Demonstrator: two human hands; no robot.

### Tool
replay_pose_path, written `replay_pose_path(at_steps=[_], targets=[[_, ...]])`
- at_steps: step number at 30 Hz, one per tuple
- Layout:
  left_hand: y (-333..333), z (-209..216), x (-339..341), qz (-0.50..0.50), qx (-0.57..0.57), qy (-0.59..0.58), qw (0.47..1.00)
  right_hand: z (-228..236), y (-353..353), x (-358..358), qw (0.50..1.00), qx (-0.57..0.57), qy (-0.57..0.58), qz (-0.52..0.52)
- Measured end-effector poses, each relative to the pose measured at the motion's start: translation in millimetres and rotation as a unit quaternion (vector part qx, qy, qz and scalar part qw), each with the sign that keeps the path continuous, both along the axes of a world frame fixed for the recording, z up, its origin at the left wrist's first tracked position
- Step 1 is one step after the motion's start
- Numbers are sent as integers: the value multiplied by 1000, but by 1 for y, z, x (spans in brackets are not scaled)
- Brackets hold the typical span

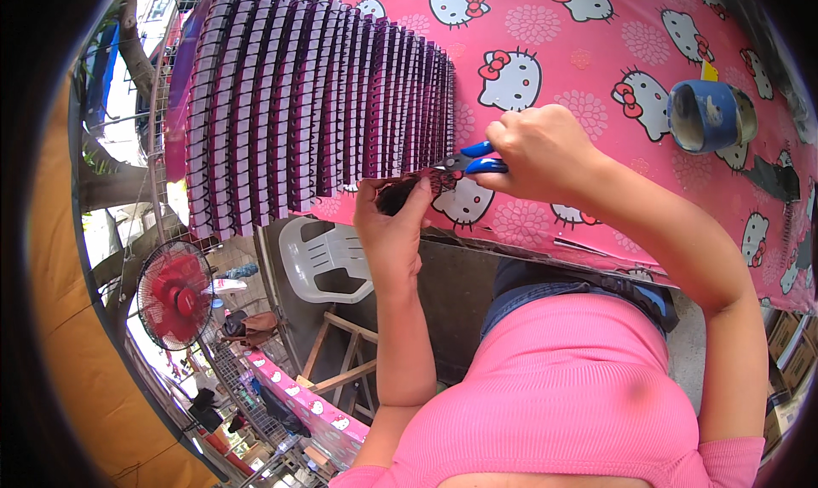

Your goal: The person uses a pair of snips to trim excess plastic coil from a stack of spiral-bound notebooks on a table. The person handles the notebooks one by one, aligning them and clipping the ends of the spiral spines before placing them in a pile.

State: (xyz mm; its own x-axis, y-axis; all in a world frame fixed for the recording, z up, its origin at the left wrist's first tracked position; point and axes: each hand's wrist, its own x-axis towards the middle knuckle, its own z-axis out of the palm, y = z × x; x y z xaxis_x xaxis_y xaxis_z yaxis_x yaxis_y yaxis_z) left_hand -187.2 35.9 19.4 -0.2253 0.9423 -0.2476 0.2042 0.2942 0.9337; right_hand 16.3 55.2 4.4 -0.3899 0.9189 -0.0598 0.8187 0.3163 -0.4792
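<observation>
The largest thing before us is the table with its pink printed cover [579, 70], and on its left part lies the long stack of purple bound pads [315, 104], with many rows of black coils and white strips. The stack leans outward over the near edge of the table, so we judge that a strong pull toward the body could make the rows slide or fan apart.

Our right hand [541, 151] is closed around the blue-handled pliers [487, 166], whose tip points at the near right corner of the stack; whether the tip is open or bites something, we cannot tell. If the tip slips there, it could scratch a cover or bend the wrong coil.

Our left hand [394, 232] is bent around a dark bundle [395, 198] at that same corner, thumb on one side and fingers on the other. The thumb is just beside the plier tip, so a careless squeeze could pinch the skin. The bundle is partly hidden by the fingers; if they loosen, it could turn away from the tool.
</observation>
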Motion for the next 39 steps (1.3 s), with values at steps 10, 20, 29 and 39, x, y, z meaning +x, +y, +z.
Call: replay_pose_path(at_steps=[10,20,29,39], targets=[[0,-8,9,-14,5,-28,1000,-12,7,-1,998,59,-7,17],[8,-15,4,-12,-37,-3,999,-37,13,4,936,348,37,-14],[-3,-19,-2,10,-44,-28,999,-22,-10,13,992,121,-17,-22],[2,-32,3,-12,-18,-7,1000,-5,8,2,993,-104,-50,20]])
